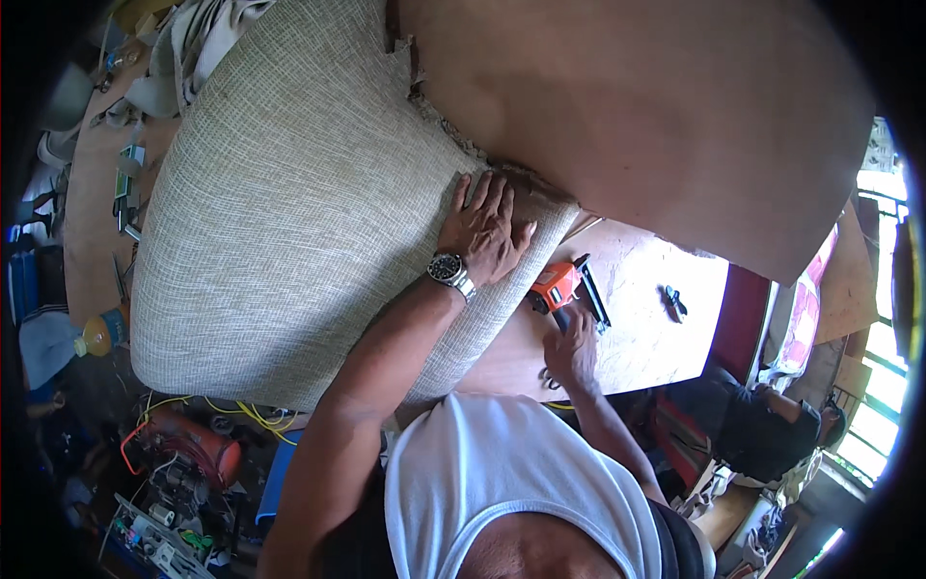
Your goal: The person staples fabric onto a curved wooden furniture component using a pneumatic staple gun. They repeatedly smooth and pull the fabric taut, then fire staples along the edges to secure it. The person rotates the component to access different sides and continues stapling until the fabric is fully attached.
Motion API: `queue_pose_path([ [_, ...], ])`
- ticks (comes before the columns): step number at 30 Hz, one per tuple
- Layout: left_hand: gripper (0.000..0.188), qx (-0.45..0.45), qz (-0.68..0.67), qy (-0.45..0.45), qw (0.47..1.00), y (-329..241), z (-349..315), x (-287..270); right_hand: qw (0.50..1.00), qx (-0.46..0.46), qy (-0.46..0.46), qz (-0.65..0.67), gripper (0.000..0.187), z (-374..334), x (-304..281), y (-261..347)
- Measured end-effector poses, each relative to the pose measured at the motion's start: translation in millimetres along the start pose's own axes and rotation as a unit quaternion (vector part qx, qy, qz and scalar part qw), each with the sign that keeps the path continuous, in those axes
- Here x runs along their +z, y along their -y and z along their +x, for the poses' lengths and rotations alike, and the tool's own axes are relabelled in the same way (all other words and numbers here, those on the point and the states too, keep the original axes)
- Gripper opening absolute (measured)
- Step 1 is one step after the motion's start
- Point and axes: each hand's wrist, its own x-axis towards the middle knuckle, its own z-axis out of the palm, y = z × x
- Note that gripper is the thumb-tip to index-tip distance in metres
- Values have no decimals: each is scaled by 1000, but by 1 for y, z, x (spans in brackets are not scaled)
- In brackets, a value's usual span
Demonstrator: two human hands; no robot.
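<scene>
A large upholstered piece in cream and grey woven fabric (pixel 280 193) leans over the bench. Along its upper right runs a ragged fabric edge (pixel 449 130) against a big brown board (pixel 656 106). My left hand (pixel 487 232), with a metal watch at the wrist, lies flat with fingers stretched near the narrow end of that edge. To its right, my right hand (pixel 576 345) is closed round the handle of an orange and black staple gun (pixel 557 286) low over the bench. The handle is partly hidden by the fingers.
Scissors (pixel 550 379) lie by my right wrist, and a small dark tool (pixel 674 303) rests on the pale bench top (pixel 646 338). A red air compressor (pixel 207 449) with a yellow hose stands lower left. A bottle (pixel 101 333) is at left. Another person (pixel 748 425) is at lower right.
</scene>
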Motion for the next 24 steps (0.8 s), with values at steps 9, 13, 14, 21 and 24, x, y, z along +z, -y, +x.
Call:
queue_pose_path([
  [9, 71, -8, 24, -56, 998, -11, -2, -3, 981, 173, -1, -88, 59, 8, 35, -28],
  [13, 73, -18, -1, -76, 997, -8, -4, 8, 984, 120, 95, -88, 49, 18, 32, -52],
  [14, 73, -21, 6, -62, 998, -10, -6, 7, 987, 110, 85, -76, 47, 22, 18, -43],
  [21, 72, -25, 5, -63, 998, -8, -4, -5, 963, 192, 85, 166, 29, 50, -122, -6],
  [24, 69, -26, -12, -25, 999, -4, -3, -16, 962, 145, 124, 194, 22, 101, -164, 15],
])
